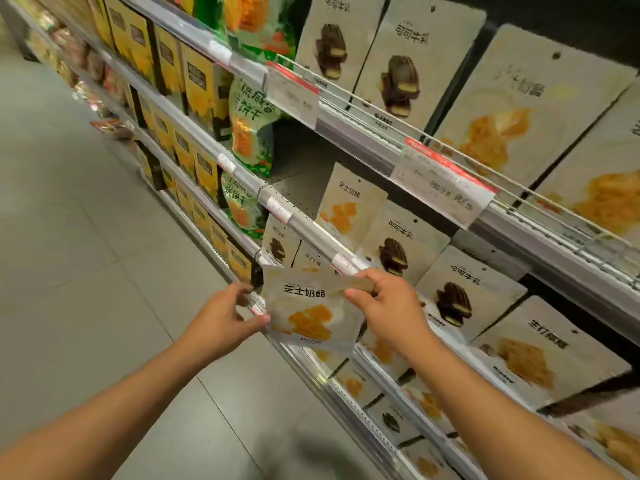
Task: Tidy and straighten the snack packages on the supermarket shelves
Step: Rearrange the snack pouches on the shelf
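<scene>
I hold a pale cheese-biscuit pouch (308, 306) with orange biscuits printed on it, out in front of the shelf edge. My left hand (221, 317) grips its left side, thumb at the lower corner. My right hand (388, 303) pinches its top right corner. Behind it, on the middle shelf (311, 226), stand another cheese pouch (346, 202) and cocoa-milk pouches (401, 247) with dark biscuits. A gap lies to the left of that cheese pouch.
Green biscuit bags (252, 126) and yellow boxes (197, 84) fill the shelves to the left. Price tags (294, 95) hang on the upper rail. More pale pouches (512, 109) line the top and lower shelves. Grey tiled floor (86, 254) lies at left.
</scene>
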